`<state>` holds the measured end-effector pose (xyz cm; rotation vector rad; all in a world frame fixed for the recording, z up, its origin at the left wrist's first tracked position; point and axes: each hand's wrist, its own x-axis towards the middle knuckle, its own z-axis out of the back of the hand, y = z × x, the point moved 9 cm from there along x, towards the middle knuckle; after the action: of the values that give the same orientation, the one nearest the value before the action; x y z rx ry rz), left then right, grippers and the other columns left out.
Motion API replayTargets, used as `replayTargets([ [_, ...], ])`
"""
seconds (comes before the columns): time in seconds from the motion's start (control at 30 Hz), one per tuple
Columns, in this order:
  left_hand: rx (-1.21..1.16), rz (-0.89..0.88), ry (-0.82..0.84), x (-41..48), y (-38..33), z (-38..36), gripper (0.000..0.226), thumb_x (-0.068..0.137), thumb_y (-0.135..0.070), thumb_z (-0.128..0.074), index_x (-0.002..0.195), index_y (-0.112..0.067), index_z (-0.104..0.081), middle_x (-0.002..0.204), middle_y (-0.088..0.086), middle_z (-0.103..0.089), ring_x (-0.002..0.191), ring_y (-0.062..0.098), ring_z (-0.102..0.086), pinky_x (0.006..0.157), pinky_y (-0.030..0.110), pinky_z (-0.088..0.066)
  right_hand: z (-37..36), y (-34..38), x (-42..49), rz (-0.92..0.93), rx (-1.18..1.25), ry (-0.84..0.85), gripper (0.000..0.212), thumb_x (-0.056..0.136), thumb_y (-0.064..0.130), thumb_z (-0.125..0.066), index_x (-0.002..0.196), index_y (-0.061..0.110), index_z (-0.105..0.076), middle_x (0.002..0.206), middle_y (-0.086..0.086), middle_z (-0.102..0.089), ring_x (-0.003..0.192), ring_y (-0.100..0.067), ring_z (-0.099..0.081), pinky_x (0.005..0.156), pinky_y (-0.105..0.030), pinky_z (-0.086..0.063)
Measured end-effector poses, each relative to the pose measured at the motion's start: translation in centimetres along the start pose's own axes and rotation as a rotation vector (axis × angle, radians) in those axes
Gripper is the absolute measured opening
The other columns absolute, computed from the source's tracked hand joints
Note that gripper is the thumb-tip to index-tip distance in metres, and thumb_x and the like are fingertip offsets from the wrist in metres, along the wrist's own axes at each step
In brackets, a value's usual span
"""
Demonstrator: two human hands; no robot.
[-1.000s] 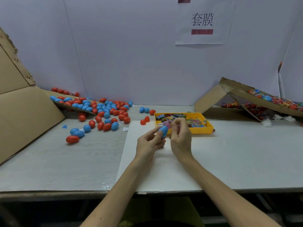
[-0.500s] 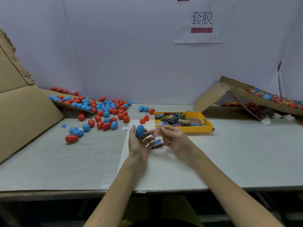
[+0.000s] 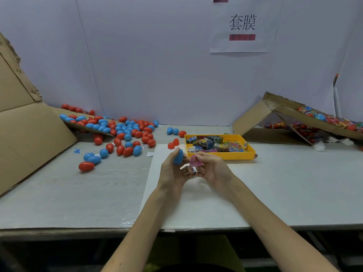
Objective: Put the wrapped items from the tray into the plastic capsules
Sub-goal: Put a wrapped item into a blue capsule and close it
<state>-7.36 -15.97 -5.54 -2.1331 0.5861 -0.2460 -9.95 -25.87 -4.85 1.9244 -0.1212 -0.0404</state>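
While a cardboard flap (image 3: 29,138) leans at the far left, a loose pile of capsules (image 3: 121,130) spreads beside it over the grey table (image 3: 78,193). They are smooth, egg-shaped and glossy, some red and some blue. Two red capsule pieces (image 3: 173,144) sit apart, just left of the tray. Over a white sheet (image 3: 196,203) near the middle, the left hand (image 3: 170,171) curls its fingers and thumb round one blue capsule (image 3: 178,157), holding it upright above the surface. Just beside it, the right hand (image 3: 214,169) pinches a pink wrapped item (image 3: 195,160), crinkled and shiny, between thumb and fingertips. A smaller blue-and-white wrapped piece (image 3: 194,169) shows low between the two hands; which hand holds it I cannot tell. Behind the hands stands a shallow yellow tray (image 3: 220,155), heaped with small wrapped items (image 3: 216,143) in mixed bright prints. Farther right a tilted cardboard box (image 3: 294,114) holds many colourful wrapped capsules (image 3: 334,120).
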Motion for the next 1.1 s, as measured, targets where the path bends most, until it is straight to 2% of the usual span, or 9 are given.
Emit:
replayTargets([
  [0.07, 0.002, 0.027, 0.029, 0.0, 0.3, -0.2, 0.036, 0.079, -0.041, -0.064, 0.087, -0.007, -0.056, 0.074, 0.009, -0.062, 0.061, 0.021, -0.055, 0.083, 0.046, -0.048, 0.2, 0.0, 0.0, 0.002, -0.002, -0.006, 0.012, 0.071, 0.021, -0.06, 0.077, 0.012, -0.065, 0.088, -0.016, -0.066, 0.062, -0.023, -0.062, 0.064, -0.032, -0.052],
  [0.23, 0.002, 0.101, 0.096, -0.2, 0.9, -0.5, 0.037, 0.076, -0.044, -0.064, 0.083, -0.008, -0.057, 0.079, 0.01, -0.063, 0.061, 0.02, -0.055, 0.072, 0.034, -0.05, 0.4, -0.1, 0.0, 0.011, 0.003, -0.017, 0.013, 0.072, 0.021, -0.056, 0.072, 0.013, -0.066, 0.078, -0.01, -0.065, 0.069, -0.021, -0.052, 0.066, -0.033, -0.047],
  [0.33, -0.099, 0.123, 0.122, -0.1, 0.8, -0.6, 0.033, 0.078, -0.041, -0.064, 0.079, -0.008, -0.059, 0.081, 0.011, -0.065, 0.065, 0.021, -0.057, 0.082, 0.037, -0.048, 0.1, 0.1, 0.0, 0.011, 0.008, -0.003, 0.01, 0.074, 0.019, -0.055, 0.071, 0.014, -0.063, 0.073, -0.006, -0.06, 0.064, -0.017, -0.044, 0.064, -0.032, -0.043],
  [0.47, -0.229, 0.124, 0.183, -0.2, 0.4, -1.0, 0.029, 0.08, -0.037, -0.063, 0.077, -0.008, -0.06, 0.082, 0.014, -0.07, 0.068, 0.023, -0.066, 0.068, 0.033, -0.058, 0.0, -0.2, 0.1, -0.011, 0.003, 0.002, 0.027, 0.084, 0.016, -0.053, 0.066, 0.018, -0.074, 0.073, 0.0, -0.062, 0.063, -0.012, -0.047, 0.062, -0.025, -0.041],
  [0.53, -0.215, 0.102, 0.17, -0.1, 0.3, -0.8, 0.028, 0.078, -0.037, -0.063, 0.076, -0.009, -0.061, 0.084, 0.014, -0.071, 0.073, 0.025, -0.07, 0.074, 0.036, -0.056, 0.6, -0.2, 0.4, 0.001, -0.045, -0.055, 0.034, 0.093, 0.019, -0.049, 0.073, 0.018, -0.076, 0.071, 0.004, -0.065, 0.058, -0.008, -0.042, 0.057, -0.023, -0.036],
  [0.67, -0.239, 0.047, 0.112, 0.1, -0.2, -0.3, 0.03, 0.083, -0.036, -0.06, 0.082, -0.008, -0.07, 0.107, 0.019, -0.073, 0.098, 0.03, -0.073, 0.087, 0.038, -0.052, 3.2, 1.3, 0.4, 0.138, -0.051, -0.29, 0.016, 0.095, 0.015, -0.055, 0.086, 0.01, -0.068, 0.068, 0.0, -0.054, 0.049, -0.009, -0.042, 0.053, -0.024, -0.035],
  [0.83, -0.194, 0.016, 0.048, 0.3, -0.1, 0.3, 0.028, 0.095, -0.034, -0.054, 0.109, -0.01, -0.052, 0.116, 0.02, -0.071, 0.106, 0.034, -0.07, 0.091, 0.042, -0.051, 3.1, 3.4, -0.9, 0.348, -0.312, -0.358, 0.014, 0.091, 0.007, -0.063, 0.078, 0.013, -0.067, 0.058, 0.003, -0.053, 0.053, -0.01, -0.044, 0.05, -0.021, -0.036],
  [0.93, -0.08, -0.008, 0.003, 0.3, -0.2, 0.6, 0.027, 0.095, -0.035, -0.055, 0.103, -0.009, -0.056, 0.106, 0.015, -0.075, 0.099, 0.03, -0.072, 0.092, 0.042, -0.052, 1.6, 3.9, -1.2, 0.422, -0.519, -0.326, 0.014, 0.088, 0.009, -0.069, 0.08, 0.021, -0.069, 0.068, 0.013, -0.063, 0.06, 0.0, -0.052, 0.055, -0.013, -0.041],
  [1.1, 0.129, -0.049, 0.023, 0.2, -0.1, 0.3, 0.03, 0.095, -0.038, -0.053, 0.088, -0.011, -0.065, 0.088, 0.007, -0.077, 0.089, 0.022, -0.075, 0.081, 0.034, -0.055, 0.4, 3.9, -1.4, 0.468, -0.736, -0.322, 0.013, 0.082, 0.017, -0.078, 0.088, 0.022, -0.067, 0.094, 0.004, -0.06, 0.075, -0.002, -0.055, 0.063, -0.012, -0.044],
])
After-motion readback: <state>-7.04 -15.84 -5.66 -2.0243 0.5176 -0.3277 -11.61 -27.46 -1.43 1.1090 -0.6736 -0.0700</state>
